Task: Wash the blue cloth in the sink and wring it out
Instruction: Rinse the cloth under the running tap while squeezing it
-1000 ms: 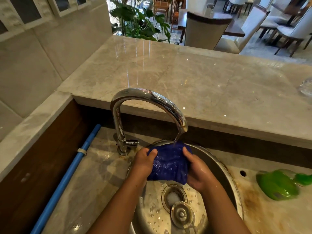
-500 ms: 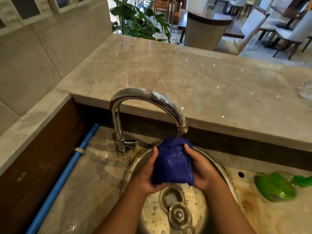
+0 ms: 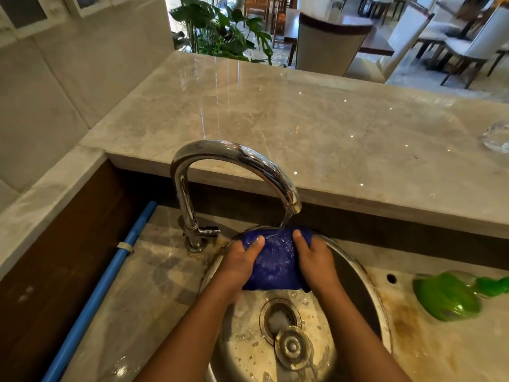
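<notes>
Blue cloth (image 3: pixel 276 260), bunched, gripped by left hand (image 3: pixel 240 260) and right hand (image 3: pixel 316 261) under the faucet (image 3: pixel 234 172) stream: rinsing; wringing likely comes next

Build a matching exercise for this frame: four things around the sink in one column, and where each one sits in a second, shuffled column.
1 blue cloth
2 drain plug
3 green object
4 blue pipe

a on the counter, right of the sink
b gripped by the left hand and right hand under the running tap
c along the counter edge, left of the tap
d in the sink basin, at the drain

Pairs: 1-b, 2-d, 3-a, 4-c
</notes>
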`<state>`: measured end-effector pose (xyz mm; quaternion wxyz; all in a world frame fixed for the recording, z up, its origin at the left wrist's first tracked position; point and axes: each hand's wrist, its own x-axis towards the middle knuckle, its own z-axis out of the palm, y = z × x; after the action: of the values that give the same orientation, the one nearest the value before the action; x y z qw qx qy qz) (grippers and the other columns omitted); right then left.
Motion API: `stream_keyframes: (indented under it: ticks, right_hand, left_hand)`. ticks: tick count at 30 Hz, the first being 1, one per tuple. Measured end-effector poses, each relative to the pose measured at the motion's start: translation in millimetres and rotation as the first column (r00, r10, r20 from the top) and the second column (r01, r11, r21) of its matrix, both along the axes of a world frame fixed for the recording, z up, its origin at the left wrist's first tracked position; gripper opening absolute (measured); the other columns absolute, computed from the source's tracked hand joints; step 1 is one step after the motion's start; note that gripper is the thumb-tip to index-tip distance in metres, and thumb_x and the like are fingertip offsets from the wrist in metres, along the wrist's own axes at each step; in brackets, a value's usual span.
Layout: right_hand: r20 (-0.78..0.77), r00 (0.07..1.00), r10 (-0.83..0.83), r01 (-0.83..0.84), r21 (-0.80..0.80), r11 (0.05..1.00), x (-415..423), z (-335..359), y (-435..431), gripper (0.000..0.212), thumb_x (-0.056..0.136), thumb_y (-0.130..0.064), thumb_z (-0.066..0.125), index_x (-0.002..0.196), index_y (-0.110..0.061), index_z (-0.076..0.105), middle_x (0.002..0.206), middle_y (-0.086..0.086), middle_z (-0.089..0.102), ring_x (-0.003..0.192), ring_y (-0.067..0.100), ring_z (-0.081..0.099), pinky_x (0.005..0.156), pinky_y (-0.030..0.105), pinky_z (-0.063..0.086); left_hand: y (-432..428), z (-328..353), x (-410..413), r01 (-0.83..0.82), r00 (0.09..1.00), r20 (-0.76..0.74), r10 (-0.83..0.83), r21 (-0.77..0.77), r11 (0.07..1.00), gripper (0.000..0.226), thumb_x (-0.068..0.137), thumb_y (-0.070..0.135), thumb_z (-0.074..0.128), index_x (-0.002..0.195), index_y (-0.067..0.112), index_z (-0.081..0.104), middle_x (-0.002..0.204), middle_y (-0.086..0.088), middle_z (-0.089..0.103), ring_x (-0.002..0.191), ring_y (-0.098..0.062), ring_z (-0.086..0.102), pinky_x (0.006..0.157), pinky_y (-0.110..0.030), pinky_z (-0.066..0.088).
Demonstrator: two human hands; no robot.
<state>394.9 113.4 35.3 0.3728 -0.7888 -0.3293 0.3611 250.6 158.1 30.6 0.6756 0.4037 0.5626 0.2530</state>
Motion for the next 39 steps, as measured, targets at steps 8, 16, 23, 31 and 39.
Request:
stream_keyframes:
  ticks: [8, 16, 23, 31, 39]
  right_hand:
    - [-0.091, 0.993, -0.073, 0.099, 0.318, 0.943, -22, 15, 0, 0.025, 0.101, -0.036, 0.048, 0.085, -0.023, 0.062, 0.078, 0.003, 0.067, 0.071, 0.019, 0.064, 0.068, 0.034, 0.051]
    - [0.105, 0.991, -0.082, 0.044, 0.326, 0.944, -61, 5, 6, 0.034, 0.102, -0.038, 0.045, 0.072, -0.029, 0.056, 0.069, -0.006, 0.062, 0.063, 0.004, 0.058, 0.057, 0.016, 0.042]
    - [-0.05, 0.996, -0.07, 0.075, 0.091, 0.993, -27, -29, 21, 0.039, 0.103, -0.036, 0.046, 0.071, -0.017, 0.058, 0.071, 0.006, 0.065, 0.065, 0.018, 0.062, 0.063, 0.03, 0.05]
    - [-0.406, 0.898, -0.167, 0.284, 0.247, 0.926, -21, -15, 5, 0.026, 0.103, -0.03, 0.046, 0.095, -0.011, 0.061, 0.083, 0.006, 0.067, 0.073, 0.016, 0.064, 0.064, 0.025, 0.054]
    - [0.083, 0.995, -0.059, 0.026, 0.355, 0.934, -74, 2, 2, 0.028, 0.096, -0.051, 0.04, 0.091, -0.033, 0.061, 0.096, 0.0, 0.064, 0.087, 0.013, 0.061, 0.077, 0.031, 0.048]
  left_hand:
    - [13, 13, 3, -0.046, 0.995, -0.075, 0.067, 0.257, 0.965, 0.023, 0.098, 0.038, 0.055, 0.091, 0.018, 0.063, 0.088, -0.007, 0.07, 0.081, -0.023, 0.069, 0.073, -0.034, 0.054]
    - [5, 16, 38, -0.206, 0.974, 0.082, 0.213, -0.093, 0.974, 0.035, 0.103, 0.034, 0.044, 0.08, 0.012, 0.058, 0.071, -0.008, 0.06, 0.066, -0.019, 0.057, 0.058, -0.025, 0.05]
    - [-19, 9, 30, -0.136, 0.981, 0.115, 0.154, -0.148, 0.98, 0.032, 0.095, 0.036, 0.059, 0.119, 0.015, 0.059, 0.107, -0.012, 0.07, 0.099, -0.03, 0.069, 0.095, -0.053, 0.054]
    - [0, 10, 10, -0.119, 0.993, 0.03, 0.117, 0.048, 0.992, 0.013, 0.101, 0.032, 0.05, 0.097, 0.026, 0.061, 0.099, -0.007, 0.071, 0.091, -0.024, 0.07, 0.086, -0.046, 0.059]
    - [1, 22, 30, -0.106, 0.988, 0.097, 0.122, -0.161, 0.981, 0.036, 0.105, 0.019, 0.036, 0.075, 0.01, 0.053, 0.066, -0.007, 0.051, 0.056, -0.014, 0.054, 0.045, -0.015, 0.046]
